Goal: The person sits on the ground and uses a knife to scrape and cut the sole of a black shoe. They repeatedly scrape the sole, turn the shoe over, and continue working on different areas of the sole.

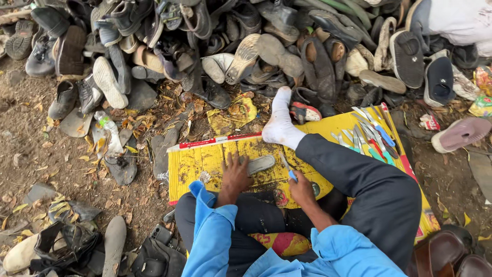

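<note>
i'm pinning the grey shoe sole (260, 164) flat with my spread left hand (234, 176) while my right hand (301, 189) is pinching a blue-handled knife (288, 167) at its uncut edge, trimming barely begun.

Bright yellow woven plastic mat (215, 159) with a red-and-white edge strip. Grey flat shoe sole (260, 164) on it. Light blue long sleeves (215, 241), black trousers (374, 190), white cotton sock (281, 120). Blue-handled small knife (288, 168). Mostly black, grey and beige heap of old shoes (246, 46).

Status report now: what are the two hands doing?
Left hand flat on yellow mat, touching grey sole. Right hand grips blue-handled knife. Nothing between the hands.
</note>
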